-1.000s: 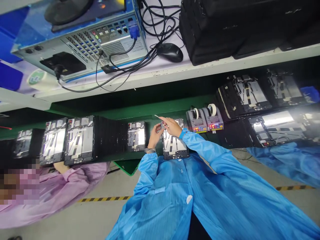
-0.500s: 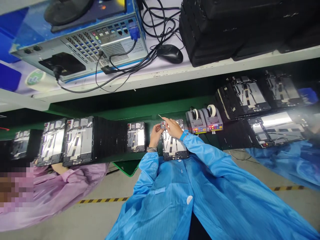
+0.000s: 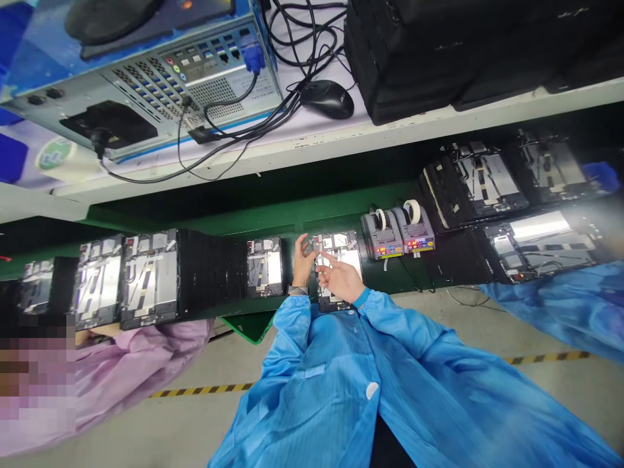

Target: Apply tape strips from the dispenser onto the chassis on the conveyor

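Observation:
An opened tablet [image 3: 340,300] with a silver inside and dark frame lies upright in front of me at the bench edge. My left hand [image 3: 303,265] is at its upper left side, thumb and forefinger curled toward each other; anything between them is too small to name. Above the tablet's middle, my right hand [image 3: 344,281] is turned with its fingers toward the left hand. Its fingers are bent, and whatever they hold cannot be made out. A second opened tablet [image 3: 264,268] lies left of my left hand.
Two tape dispensers [image 3: 385,242] with lit displays stand to the right, a short strip hanging from one. Stacked black trays [image 3: 209,270] and more opened tablets [image 3: 149,279] are leftward. A shelf [image 3: 312,140] carries a computer case [image 3: 195,84] and mouse [image 3: 327,99]. Co-workers' sleeves show both sides.
My right hand has drawn back toward me and turned over, away from the tablet's top edge. The thin pale piece beyond its fingers no longer shows. A strip now hangs from the left dispenser.

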A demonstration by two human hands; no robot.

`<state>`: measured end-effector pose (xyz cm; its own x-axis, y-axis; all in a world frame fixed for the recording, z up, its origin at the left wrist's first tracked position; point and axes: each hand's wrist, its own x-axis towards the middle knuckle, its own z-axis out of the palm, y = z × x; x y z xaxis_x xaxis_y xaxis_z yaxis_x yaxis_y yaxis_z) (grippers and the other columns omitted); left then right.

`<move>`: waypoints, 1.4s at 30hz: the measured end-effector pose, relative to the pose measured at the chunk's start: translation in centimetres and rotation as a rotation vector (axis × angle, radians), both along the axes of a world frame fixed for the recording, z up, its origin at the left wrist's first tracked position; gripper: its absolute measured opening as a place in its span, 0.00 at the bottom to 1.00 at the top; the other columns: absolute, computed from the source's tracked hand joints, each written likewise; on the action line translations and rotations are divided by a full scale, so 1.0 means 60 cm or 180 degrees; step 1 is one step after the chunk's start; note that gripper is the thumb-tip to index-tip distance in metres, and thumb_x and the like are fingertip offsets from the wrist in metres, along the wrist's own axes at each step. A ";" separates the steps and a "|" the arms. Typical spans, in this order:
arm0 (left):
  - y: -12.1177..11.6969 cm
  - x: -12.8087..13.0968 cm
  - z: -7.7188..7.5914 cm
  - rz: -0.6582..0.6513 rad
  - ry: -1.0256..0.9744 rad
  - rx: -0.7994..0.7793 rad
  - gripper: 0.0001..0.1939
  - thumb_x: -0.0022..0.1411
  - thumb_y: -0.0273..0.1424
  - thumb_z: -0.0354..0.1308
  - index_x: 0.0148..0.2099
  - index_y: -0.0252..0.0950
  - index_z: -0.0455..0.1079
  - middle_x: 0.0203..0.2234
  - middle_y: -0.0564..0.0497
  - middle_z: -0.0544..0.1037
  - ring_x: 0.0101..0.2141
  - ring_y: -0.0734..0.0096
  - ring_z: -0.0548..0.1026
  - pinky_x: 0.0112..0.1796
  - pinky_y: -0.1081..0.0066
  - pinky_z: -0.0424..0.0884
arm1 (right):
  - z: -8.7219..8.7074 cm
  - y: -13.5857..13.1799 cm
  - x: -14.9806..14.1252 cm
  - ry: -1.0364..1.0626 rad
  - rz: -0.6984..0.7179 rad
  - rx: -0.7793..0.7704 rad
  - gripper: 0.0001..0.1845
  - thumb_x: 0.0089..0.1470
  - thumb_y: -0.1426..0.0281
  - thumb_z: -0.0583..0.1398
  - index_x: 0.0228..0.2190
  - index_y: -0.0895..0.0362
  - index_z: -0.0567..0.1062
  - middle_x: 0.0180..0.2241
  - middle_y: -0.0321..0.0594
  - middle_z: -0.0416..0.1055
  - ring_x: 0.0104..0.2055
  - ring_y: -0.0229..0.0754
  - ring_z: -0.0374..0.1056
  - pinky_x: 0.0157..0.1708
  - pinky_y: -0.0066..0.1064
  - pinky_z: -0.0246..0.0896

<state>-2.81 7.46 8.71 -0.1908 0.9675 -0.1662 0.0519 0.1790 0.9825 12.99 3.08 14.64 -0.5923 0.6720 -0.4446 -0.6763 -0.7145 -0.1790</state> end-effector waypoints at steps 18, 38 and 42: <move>0.001 -0.001 0.002 -0.0186 0.0191 0.0182 0.19 0.61 0.31 0.63 0.54 0.44 0.72 0.67 0.45 0.61 0.63 0.56 0.67 0.59 0.56 0.68 | 0.001 0.020 -0.004 0.0204 -0.0086 -0.0184 0.23 0.65 0.60 0.53 0.59 0.51 0.67 0.37 0.43 0.76 0.30 0.43 0.68 0.32 0.34 0.61; 0.000 -0.010 0.024 -0.0509 0.1097 0.0366 0.10 0.65 0.32 0.60 0.48 0.46 0.77 0.65 0.48 0.62 0.68 0.52 0.58 0.68 0.49 0.52 | 0.012 0.022 -0.003 0.0002 -0.0043 -0.0253 0.24 0.66 0.54 0.51 0.58 0.51 0.67 0.35 0.41 0.75 0.30 0.43 0.67 0.32 0.35 0.63; -0.002 -0.012 0.023 -0.0573 0.1248 0.0415 0.10 0.66 0.32 0.59 0.49 0.47 0.77 0.65 0.48 0.62 0.68 0.52 0.57 0.67 0.48 0.52 | 0.006 0.009 0.001 -0.0593 0.0150 0.0024 0.24 0.62 0.55 0.55 0.54 0.54 0.70 0.32 0.40 0.74 0.27 0.41 0.65 0.29 0.33 0.60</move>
